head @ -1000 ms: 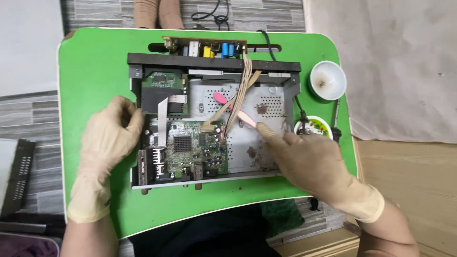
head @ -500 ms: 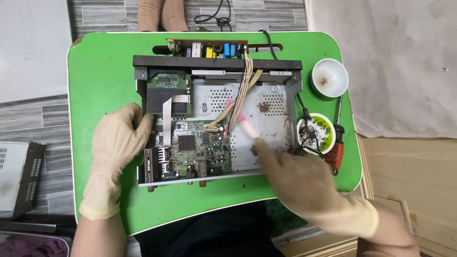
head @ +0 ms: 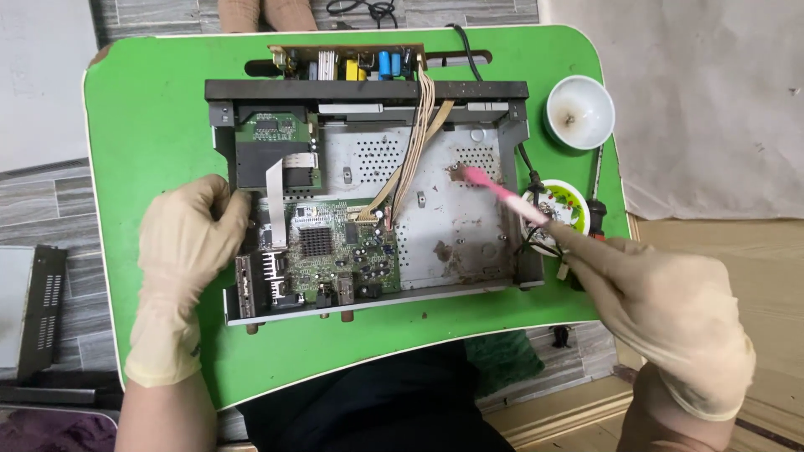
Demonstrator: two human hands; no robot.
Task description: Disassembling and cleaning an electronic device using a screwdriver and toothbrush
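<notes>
An opened electronics box with a bare metal chassis lies on a green lap table. A green circuit board sits at its lower left, and a wire bundle runs up to a power board at the back. My left hand, in a beige glove, rests on the left side wall of the box. My right hand, also gloved, holds a pink brush whose bristle end touches the dusty chassis floor at the right.
A white bowl and a small patterned dish of small parts stand on the table's right edge, with a screwdriver beside them. A black cover lies on the floor at left. Brown paper covers the floor at right.
My right hand has drawn back to the right, carrying the pink brush from the chassis middle to its right part. The left hand has stayed on the box's left side.
</notes>
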